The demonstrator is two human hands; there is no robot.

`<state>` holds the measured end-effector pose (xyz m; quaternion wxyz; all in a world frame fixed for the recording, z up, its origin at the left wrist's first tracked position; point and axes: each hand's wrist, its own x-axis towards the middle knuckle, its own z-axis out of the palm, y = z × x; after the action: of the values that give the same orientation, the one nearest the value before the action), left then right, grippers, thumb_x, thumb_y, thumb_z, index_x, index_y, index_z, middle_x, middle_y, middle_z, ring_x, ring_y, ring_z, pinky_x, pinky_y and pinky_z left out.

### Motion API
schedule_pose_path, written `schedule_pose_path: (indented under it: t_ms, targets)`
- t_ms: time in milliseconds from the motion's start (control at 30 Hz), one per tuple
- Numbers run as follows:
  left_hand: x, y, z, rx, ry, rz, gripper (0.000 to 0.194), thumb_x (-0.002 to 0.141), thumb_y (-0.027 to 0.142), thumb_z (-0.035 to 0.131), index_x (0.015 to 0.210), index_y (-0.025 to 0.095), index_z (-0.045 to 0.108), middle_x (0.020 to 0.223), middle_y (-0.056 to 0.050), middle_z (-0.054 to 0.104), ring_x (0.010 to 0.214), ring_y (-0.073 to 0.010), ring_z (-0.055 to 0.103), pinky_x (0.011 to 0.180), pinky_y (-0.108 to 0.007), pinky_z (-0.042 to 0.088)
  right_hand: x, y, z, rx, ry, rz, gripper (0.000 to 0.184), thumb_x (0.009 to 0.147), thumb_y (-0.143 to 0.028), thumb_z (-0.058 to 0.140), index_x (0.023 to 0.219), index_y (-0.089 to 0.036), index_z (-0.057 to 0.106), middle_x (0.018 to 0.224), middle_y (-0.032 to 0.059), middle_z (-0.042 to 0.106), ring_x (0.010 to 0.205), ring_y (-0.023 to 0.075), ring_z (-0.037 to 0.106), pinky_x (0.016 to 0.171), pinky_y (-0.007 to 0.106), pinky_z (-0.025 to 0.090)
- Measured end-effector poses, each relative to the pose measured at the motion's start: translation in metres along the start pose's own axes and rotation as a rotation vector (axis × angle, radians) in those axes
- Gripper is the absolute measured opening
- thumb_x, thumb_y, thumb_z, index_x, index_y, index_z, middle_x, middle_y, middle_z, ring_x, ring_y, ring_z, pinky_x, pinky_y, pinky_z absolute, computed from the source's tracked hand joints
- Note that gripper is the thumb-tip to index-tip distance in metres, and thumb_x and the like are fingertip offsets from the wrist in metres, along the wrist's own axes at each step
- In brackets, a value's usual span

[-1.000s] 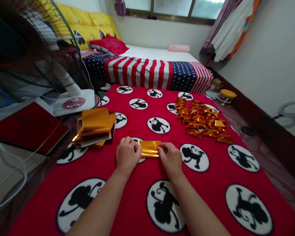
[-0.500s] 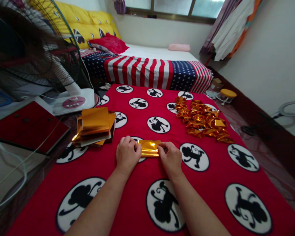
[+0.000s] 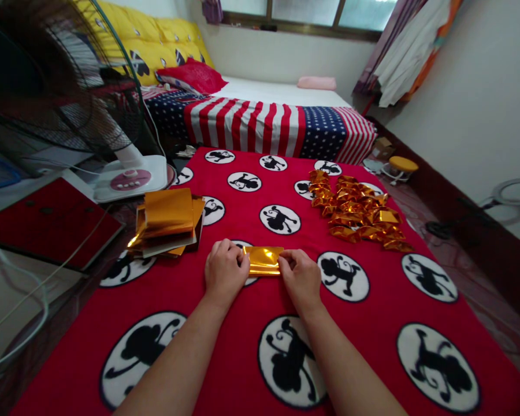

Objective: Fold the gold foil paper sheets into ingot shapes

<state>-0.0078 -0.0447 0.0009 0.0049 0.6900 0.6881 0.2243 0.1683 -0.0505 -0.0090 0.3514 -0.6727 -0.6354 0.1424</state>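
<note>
A shiny gold foil paper [image 3: 263,261], folded into a flat rectangle, lies on the red cloth [image 3: 238,352] in front of me. My left hand [image 3: 226,267] is closed on its left end, with the thumb along the edge. At the opposite end, the thumb and fingers of my right hand [image 3: 300,274] pinch the paper. Left of my hands sits a loose stack of gold foil sheets [image 3: 169,212]. Several folded gold foil pieces [image 3: 355,211] stand in rows at the right of the cloth.
A standing fan [image 3: 130,173] is at the left, beside a dark red panel [image 3: 47,219] and a white cable. Behind the cloth is a bed with a striped, starred cover [image 3: 251,124]. A yellow-topped stool [image 3: 403,164] stands on the floor at right.
Both hands keep their hold on the folded gold foil paper with hardly any movement. The fan head at the left has shifted slightly.
</note>
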Motion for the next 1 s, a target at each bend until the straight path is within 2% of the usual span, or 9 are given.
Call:
schedule_pose_path:
  t_ms: [367,700,867,1000]
  targets:
    - [-0.0004,0.0011,-0.0008,-0.017,-0.003,-0.019,0.024,0.082,0.028,0.055,0.059,0.02,0.052,0.08,-0.006,0.058,0.087,-0.0227,0.053,0.076,-0.035,0.044,0.0005,-0.0018,-0.0004,-0.047,-0.017,-0.016,0.015,0.082,-0.025,0.055,0.083,-0.02,0.069,0.079,0.0025,0.069,0.068,0.0156,0.062,0.064,0.025,0.041]
    - [-0.0051,0.0061,0.0003,0.064,-0.004,-0.073,0.021,0.084,0.031,0.055,0.067,0.02,0.057,0.088,-0.007,0.059,0.093,-0.0251,0.054,0.072,-0.035,0.04,0.0014,-0.005,-0.0022,-0.109,-0.049,-0.012,0.015,0.084,-0.026,0.055,0.085,-0.02,0.068,0.081,0.0018,0.068,0.071,0.0156,0.063,0.064,0.025,0.04]
    - [-0.0072,0.0076,-0.0011,0.064,0.006,-0.11,0.014,0.085,0.034,0.057,0.083,0.021,0.06,0.091,-0.007,0.058,0.096,-0.0272,0.052,0.073,-0.036,0.039,0.001,-0.0062,-0.0026,-0.132,-0.051,-0.008,0.014,0.084,-0.026,0.056,0.086,-0.02,0.069,0.082,0.0018,0.068,0.072,0.0158,0.063,0.064,0.026,0.039]
    - [-0.0062,0.009,-0.003,-0.002,0.011,-0.08,0.015,0.085,0.029,0.059,0.099,0.025,0.064,0.1,-0.007,0.058,0.099,-0.0261,0.051,0.076,-0.036,0.039,0.0005,-0.0066,-0.0031,-0.135,-0.05,-0.007,0.014,0.084,-0.026,0.056,0.085,-0.021,0.068,0.081,0.0014,0.068,0.072,0.0157,0.063,0.064,0.026,0.039]
